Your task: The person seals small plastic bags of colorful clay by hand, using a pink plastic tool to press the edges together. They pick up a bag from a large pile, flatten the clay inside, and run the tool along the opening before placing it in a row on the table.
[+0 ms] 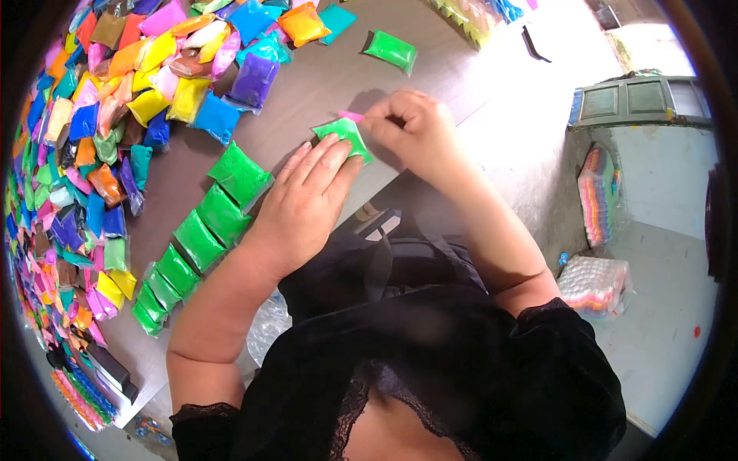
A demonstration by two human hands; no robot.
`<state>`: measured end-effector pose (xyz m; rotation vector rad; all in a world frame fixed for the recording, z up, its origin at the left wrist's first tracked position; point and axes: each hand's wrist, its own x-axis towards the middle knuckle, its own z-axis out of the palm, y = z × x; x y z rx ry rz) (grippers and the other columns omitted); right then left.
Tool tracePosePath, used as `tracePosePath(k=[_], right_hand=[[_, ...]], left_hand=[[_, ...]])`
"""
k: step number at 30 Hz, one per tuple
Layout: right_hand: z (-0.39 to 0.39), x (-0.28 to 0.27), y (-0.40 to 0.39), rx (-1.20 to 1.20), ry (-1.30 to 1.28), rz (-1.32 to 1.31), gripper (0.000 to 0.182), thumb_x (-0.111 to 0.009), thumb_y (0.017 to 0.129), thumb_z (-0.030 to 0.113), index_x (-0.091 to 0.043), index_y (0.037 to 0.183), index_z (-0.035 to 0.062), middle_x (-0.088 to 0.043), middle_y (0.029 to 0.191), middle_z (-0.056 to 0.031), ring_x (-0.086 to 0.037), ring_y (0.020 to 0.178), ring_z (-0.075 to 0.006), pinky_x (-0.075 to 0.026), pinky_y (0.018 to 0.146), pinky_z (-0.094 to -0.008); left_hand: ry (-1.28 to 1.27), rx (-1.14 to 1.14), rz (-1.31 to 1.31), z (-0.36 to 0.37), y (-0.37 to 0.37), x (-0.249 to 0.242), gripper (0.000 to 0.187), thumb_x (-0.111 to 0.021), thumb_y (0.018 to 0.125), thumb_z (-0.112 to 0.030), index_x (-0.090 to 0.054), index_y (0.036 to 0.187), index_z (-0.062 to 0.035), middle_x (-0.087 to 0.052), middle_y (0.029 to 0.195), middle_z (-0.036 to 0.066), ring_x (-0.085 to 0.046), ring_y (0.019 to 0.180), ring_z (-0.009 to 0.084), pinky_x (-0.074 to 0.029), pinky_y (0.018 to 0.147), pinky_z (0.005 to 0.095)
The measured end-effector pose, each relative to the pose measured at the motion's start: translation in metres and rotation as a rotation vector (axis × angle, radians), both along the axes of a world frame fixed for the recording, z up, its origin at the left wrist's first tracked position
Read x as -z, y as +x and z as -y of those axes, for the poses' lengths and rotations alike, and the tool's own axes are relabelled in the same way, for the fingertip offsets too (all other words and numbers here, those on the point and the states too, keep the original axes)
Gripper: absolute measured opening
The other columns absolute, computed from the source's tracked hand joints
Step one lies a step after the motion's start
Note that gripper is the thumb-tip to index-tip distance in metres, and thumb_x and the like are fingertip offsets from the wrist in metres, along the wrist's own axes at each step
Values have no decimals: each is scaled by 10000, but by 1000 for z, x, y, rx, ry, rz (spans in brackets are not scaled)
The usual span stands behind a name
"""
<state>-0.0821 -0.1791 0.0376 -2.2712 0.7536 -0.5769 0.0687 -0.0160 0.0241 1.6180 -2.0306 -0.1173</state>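
My left hand (304, 203) lies flat on the table, its fingertips pressing down on a small green packet (344, 135). My right hand (411, 127) is closed around a thin pink stick (350, 116), whose tip sits at the packet's far edge. To the left of my left hand, a row of several green packets (201, 234) runs along the table's near edge. One more green packet (390, 50) lies alone farther back.
A big heap of many-coloured packets (92, 131) covers the table's left side. The grey table (323, 84) ends just below my hands. On the floor to the right stand wrapped bundles (593, 286) and a grey crate (638, 100).
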Motion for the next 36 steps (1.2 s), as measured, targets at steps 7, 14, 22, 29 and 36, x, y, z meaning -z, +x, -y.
tracePosePath(k=[7, 14, 22, 29, 36], right_hand=[[3, 6, 4, 22, -92, -86, 143, -692, 840, 202, -689, 826, 60, -676, 843, -139, -658, 828, -360, -528, 735, -459], [-4, -2, 2, -85, -106, -89, 152, -675, 851, 243, -677, 835, 92, -649, 812, -101, -658, 810, -334, -533, 707, -448], [9, -14, 17, -84, -237, -184, 151, -652, 856, 265, -685, 839, 118, -658, 844, -78, -661, 815, -321, -535, 696, -437], [17, 1, 18, -11, -213, -173, 151, -685, 842, 249, -714, 850, 100, -677, 853, -100, -665, 816, -329, -534, 721, -435], [3, 3, -18, 227, 409, -16, 165, -740, 844, 184, -716, 862, 22, -677, 816, -131, -664, 735, -229, -517, 692, -346]], left_hand=[[22, -1, -1, 0, 0, -1, 461, -672, 815, -39, -595, 1270, -21, -535, 1352, 157, -491, 1325, 335, -378, 1121, 479], [27, 7, -10, -1, 0, -3, 455, -670, 821, -54, -598, 1270, -23, -538, 1351, 142, -474, 1341, 325, -377, 1119, 479], [36, -7, 29, 0, 0, -5, 449, -675, 815, -61, -614, 1258, -22, -540, 1347, 138, -492, 1300, 327, -399, 1101, 458], [28, 7, 10, 1, 1, -5, 458, -680, 817, -65, -616, 1268, -25, -541, 1345, 134, -497, 1287, 324, -420, 1073, 452], [-94, -74, -112, 3, 5, 0, 462, -698, 784, 8, -631, 1241, -8, -576, 1317, 148, -566, 1197, 344, -472, 1012, 447]])
